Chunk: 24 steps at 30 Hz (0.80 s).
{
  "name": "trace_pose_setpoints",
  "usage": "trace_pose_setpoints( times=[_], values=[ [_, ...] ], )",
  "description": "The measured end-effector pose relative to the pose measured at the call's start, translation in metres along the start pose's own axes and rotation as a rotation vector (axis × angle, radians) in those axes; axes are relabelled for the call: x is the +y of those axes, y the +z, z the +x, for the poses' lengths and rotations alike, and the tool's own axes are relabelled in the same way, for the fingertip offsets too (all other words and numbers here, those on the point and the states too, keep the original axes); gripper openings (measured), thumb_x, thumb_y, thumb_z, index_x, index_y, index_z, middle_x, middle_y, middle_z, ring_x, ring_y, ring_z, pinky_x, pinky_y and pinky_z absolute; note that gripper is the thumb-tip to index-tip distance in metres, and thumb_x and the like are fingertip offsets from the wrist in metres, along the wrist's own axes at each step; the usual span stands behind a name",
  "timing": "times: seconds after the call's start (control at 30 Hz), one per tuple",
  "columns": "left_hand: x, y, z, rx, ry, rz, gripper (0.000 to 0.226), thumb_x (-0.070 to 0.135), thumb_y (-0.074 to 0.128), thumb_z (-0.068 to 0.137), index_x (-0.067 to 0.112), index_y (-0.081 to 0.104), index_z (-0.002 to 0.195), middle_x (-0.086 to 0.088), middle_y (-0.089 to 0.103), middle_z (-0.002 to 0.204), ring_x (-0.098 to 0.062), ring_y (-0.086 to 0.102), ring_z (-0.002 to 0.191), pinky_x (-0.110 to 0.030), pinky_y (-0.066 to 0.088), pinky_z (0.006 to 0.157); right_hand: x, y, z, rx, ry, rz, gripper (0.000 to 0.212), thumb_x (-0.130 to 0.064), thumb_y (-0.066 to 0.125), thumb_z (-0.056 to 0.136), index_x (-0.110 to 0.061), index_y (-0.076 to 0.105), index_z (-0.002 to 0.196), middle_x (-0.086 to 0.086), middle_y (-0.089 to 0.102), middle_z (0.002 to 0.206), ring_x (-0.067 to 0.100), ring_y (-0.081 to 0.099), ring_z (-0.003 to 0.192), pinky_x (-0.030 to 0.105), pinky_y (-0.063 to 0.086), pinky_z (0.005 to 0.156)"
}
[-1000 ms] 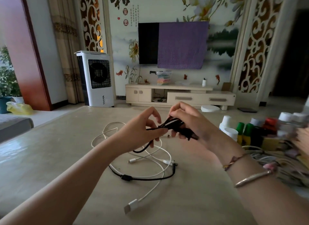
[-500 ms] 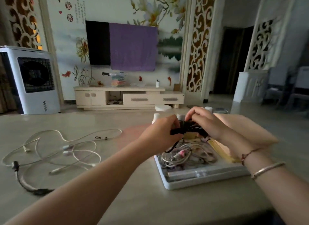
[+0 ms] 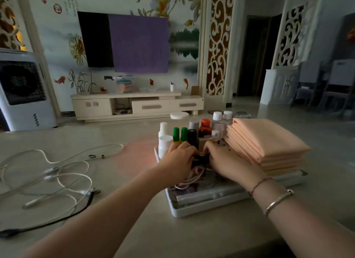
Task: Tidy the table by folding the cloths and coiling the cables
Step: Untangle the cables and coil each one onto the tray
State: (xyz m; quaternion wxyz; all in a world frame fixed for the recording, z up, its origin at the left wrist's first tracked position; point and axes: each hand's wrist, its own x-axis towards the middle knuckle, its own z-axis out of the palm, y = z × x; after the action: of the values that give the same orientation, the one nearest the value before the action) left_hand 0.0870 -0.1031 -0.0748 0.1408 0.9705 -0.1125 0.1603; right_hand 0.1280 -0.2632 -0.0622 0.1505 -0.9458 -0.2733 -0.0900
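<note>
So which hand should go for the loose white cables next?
Probably the left hand: the white cables lie on its side of the table, while the right hand sits over the tray.

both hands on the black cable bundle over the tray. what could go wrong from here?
1. The hands, left and right, set the coiled black cable right beside the bottles; a knuckle could tip one.
2. It may spring open and tangle with the pink-and-white cords beneath it in the tray.
3. The loose cables on the table are not yet coiled.
</note>
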Motion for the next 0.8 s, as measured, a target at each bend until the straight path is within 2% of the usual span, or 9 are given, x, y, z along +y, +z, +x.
trace_pose_setpoints(
  times=[0.1,0.17,0.23,0.3,0.47,0.5,0.57,0.67,0.8],
  values=[
    [0.0,0.0,-0.005,-0.005,-0.03,-0.039,0.033,0.028,0.039,0.101,0.023,0.053,0.13,0.002,0.048,0.134,-0.024,0.033,0.124,-0.039,0.03,0.105,-0.002,0.001,-0.002,0.027,0.026,-0.024,0.02,-0.011,0.042,0.096,-0.018,0.047,0.115,0.006,0.061,0.109,0.016,0.052,0.085,0.028,0.037,0.072],
    [0.001,-0.011,-0.013,0.016,-0.02,-0.052,0.035,0.032,0.039,0.101,0.023,0.051,0.132,0.002,0.049,0.133,-0.023,0.033,0.125,-0.04,0.03,0.106,-0.006,-0.003,-0.006,0.138,0.026,-0.065,0.025,-0.009,0.045,0.094,-0.019,0.047,0.117,0.004,0.06,0.11,0.018,0.056,0.086,0.029,0.04,0.07],
    [-0.006,-0.03,-0.029,0.036,-0.009,-0.107,0.034,0.034,0.039,0.101,0.026,0.051,0.131,0.008,0.049,0.131,-0.017,0.032,0.123,-0.036,0.031,0.104,-0.018,-0.009,-0.008,0.267,-0.039,-0.029,0.027,-0.005,0.047,0.093,-0.019,0.05,0.117,0.0,0.058,0.112,0.015,0.057,0.09,0.027,0.045,0.073],
    [-0.018,-0.053,-0.05,0.054,0.016,-0.154,0.03,0.032,0.04,0.101,0.03,0.052,0.129,0.013,0.049,0.128,-0.009,0.034,0.12,-0.028,0.032,0.1,-0.036,-0.013,-0.013,0.341,-0.126,0.088,0.023,-0.005,0.048,0.094,-0.018,0.055,0.111,-0.006,0.056,0.108,0.009,0.056,0.094,0.02,0.044,0.077],
    [-0.058,-0.108,-0.099,0.132,-0.049,-0.189,0.03,0.001,0.042,0.097,0.011,0.062,0.116,0.003,0.063,0.115,-0.007,0.055,0.104,-0.002,0.035,0.082,-0.103,-0.002,-0.017,0.246,-0.282,0.285,0.021,-0.006,0.045,0.094,-0.022,0.058,0.093,-0.009,0.057,0.098,0.001,0.053,0.088,0.013,0.039,0.07],
    [-0.071,-0.118,-0.111,0.136,-0.107,-0.19,0.031,-0.002,0.041,0.096,0.01,0.063,0.114,0.002,0.064,0.113,-0.007,0.056,0.102,-0.003,0.037,0.082,-0.123,0.005,-0.014,0.213,-0.32,0.312,0.022,-0.007,0.044,0.094,-0.022,0.059,0.092,-0.01,0.058,0.097,0.0,0.053,0.086,0.013,0.039,0.069],
    [-0.098,-0.135,-0.137,0.163,-0.224,-0.199,0.03,-0.004,0.042,0.095,0.01,0.064,0.11,0.002,0.066,0.108,-0.008,0.06,0.098,-0.01,0.043,0.083,-0.165,0.021,-0.003,0.138,-0.382,0.354,0.023,-0.007,0.044,0.093,-0.02,0.063,0.091,-0.007,0.064,0.096,0.007,0.056,0.09,0.022,0.045,0.076],
    [-0.131,-0.148,-0.164,0.223,-0.369,-0.245,0.031,-0.009,0.043,0.091,0.01,0.066,0.101,0.0,0.069,0.097,-0.007,0.061,0.082,-0.011,0.045,0.072,-0.21,0.039,0.015,0.046,-0.388,0.376,0.025,-0.007,0.045,0.09,-0.019,0.068,0.086,-0.003,0.069,0.089,0.014,0.059,0.084,0.028,0.047,0.076],
    [-0.17,-0.152,-0.202,0.248,-0.465,-0.284,0.024,-0.006,0.055,0.087,0.012,0.068,0.093,0.004,0.07,0.086,-0.018,0.066,0.085,-0.029,0.052,0.08,-0.252,0.064,0.037,-0.075,-0.34,0.429,0.024,-0.004,0.047,0.085,-0.016,0.067,0.08,0.002,0.07,0.082,0.023,0.064,0.076,0.036,0.051,0.071]
  ],
)
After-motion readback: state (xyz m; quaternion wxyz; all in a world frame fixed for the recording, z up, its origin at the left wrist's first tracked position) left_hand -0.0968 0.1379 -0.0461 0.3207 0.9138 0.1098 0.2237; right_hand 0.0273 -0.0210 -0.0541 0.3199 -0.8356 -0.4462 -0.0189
